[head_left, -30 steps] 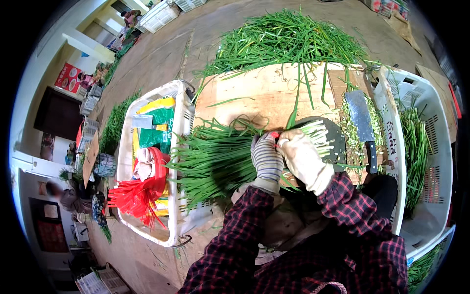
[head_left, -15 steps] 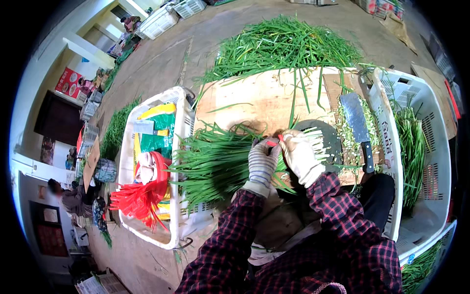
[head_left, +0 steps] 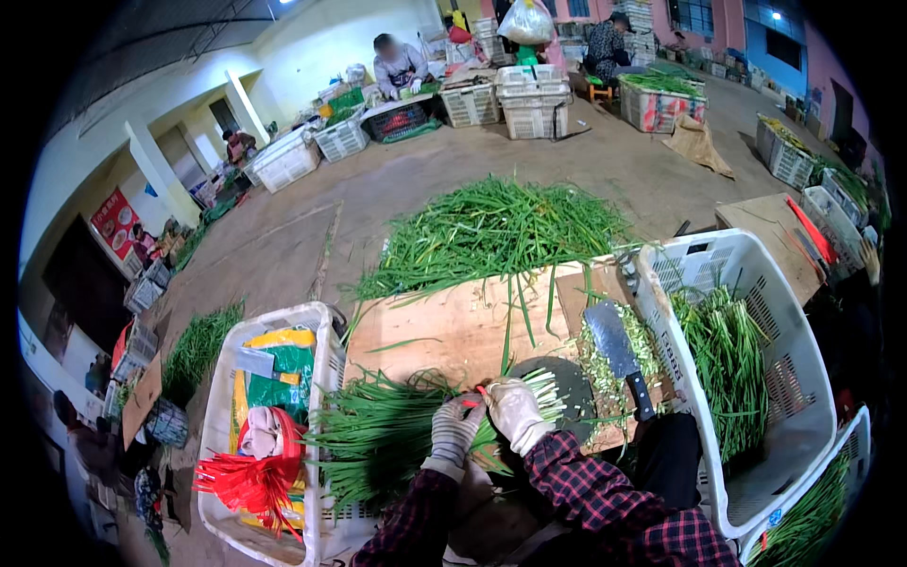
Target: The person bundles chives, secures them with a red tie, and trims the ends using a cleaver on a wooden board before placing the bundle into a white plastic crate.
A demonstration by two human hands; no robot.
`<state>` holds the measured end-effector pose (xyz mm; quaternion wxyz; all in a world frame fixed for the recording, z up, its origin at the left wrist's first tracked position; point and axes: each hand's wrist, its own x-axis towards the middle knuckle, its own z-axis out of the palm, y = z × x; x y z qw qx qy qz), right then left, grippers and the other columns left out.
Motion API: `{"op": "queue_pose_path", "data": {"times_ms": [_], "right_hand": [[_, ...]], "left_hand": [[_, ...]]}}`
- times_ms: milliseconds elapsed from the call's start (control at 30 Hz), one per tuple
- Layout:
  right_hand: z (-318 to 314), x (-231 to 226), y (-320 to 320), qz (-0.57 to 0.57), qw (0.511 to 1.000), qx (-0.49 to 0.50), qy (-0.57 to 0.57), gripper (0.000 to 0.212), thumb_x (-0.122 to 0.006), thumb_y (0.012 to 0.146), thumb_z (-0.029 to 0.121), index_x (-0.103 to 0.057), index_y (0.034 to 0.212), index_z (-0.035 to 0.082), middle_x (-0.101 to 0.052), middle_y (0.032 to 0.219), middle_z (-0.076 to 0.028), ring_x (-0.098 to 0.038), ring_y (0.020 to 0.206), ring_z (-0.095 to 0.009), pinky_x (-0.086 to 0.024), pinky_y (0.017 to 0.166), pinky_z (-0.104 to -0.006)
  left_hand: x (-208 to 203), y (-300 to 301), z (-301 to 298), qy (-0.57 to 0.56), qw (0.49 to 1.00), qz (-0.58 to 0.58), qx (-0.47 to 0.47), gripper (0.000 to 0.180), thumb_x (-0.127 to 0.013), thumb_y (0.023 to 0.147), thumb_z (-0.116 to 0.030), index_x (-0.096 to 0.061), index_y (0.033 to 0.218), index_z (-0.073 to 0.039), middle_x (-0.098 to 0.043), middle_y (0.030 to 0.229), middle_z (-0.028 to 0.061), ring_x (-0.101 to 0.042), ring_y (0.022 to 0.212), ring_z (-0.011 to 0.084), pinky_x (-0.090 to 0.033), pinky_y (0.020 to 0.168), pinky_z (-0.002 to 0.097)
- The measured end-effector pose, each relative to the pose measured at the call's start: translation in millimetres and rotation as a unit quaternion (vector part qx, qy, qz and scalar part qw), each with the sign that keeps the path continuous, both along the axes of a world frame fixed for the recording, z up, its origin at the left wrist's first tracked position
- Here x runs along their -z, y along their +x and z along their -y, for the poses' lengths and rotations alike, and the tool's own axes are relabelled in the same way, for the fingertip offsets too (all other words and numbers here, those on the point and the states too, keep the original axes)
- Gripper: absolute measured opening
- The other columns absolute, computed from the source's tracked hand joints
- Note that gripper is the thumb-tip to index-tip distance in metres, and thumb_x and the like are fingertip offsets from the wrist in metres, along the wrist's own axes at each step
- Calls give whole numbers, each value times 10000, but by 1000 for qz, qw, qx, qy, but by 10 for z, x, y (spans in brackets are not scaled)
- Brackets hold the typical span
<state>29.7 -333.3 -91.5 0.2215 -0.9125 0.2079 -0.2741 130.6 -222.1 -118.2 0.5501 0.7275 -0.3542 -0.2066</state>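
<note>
A bunch of garlic chives (head_left: 378,437) lies across the wooden board (head_left: 425,321), its leaves to the left. Its pale cut ends (head_left: 542,387) rest over a dark round block (head_left: 571,402). In striped gloves, my left hand (head_left: 456,431) is closed at the bunch's middle, pinching a red strip (head_left: 481,393). My right hand (head_left: 515,414), gloved in white, is closed beside it on the same strip. The hands nearly touch, and the strip's path under them is hidden. Right of the block, a cleaver (head_left: 614,342) lies on chopped stem ends (head_left: 646,350).
A white crate (head_left: 219,402) on the left holds red strips (head_left: 248,482), a small knife (head_left: 266,366) and bags. Another crate (head_left: 704,491) on the right holds chive bunches (head_left: 723,369). Loose chives (head_left: 501,227) are heaped beyond the board. People work farther back.
The view has tilted up, showing more of the room, so everything sits lower in the picture. Both hands stay at the bunch's middle with the red strip.
</note>
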Motion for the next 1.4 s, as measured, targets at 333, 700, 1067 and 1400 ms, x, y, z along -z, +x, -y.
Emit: {"op": "queue_pose_path", "data": {"times_ms": [333, 700, 1067, 1400], "right_hand": [[74, -227, 110, -176, 965, -64, -184, 213, -487, 913, 195, -645, 863, 61, -642, 823, -132, -645, 781, -290, -504, 680, -396], [677, 377, 408, -111, 986, -106, 58, 154, -589, 783, 197, -690, 847, 100, -681, 850, -172, -664, 816, -324, -524, 722, -422], [1106, 289, 670, -293, 907, -302, -28, 207, -671, 727, 210, -712, 900, 102, -688, 909, -137, -669, 837, -308, -522, 717, -371], [1025, -268, 891, -391, 825, -349, 212, 227, -658, 766, 207, -699, 875, 12, -677, 754, -71, -634, 678, -167, -490, 617, -322]], "left_hand": [[216, 97, 27, 43, 994, 96, -10, 123, -687, 806, -1, -635, 918, -7, -673, 914, 98, -620, 863, 175, -486, 830, 287], [-40, 47, 261, -12, 982, 186, 24, 70, -678, 761, 10, -638, 797, -35, -642, 785, 94, -607, 776, 243, -464, 802, 327], [-745, 227, 329, 145, 756, 573, 282, 178, -538, 834, -158, -645, 973, -129, -639, 969, 35, -620, 910, 217, -452, 887, 402], [-783, 171, 301, 241, 762, 514, 313, 217, -481, 928, -198, -604, 1078, -101, -603, 981, 100, -628, 842, 295, -513, 680, 419]]}}
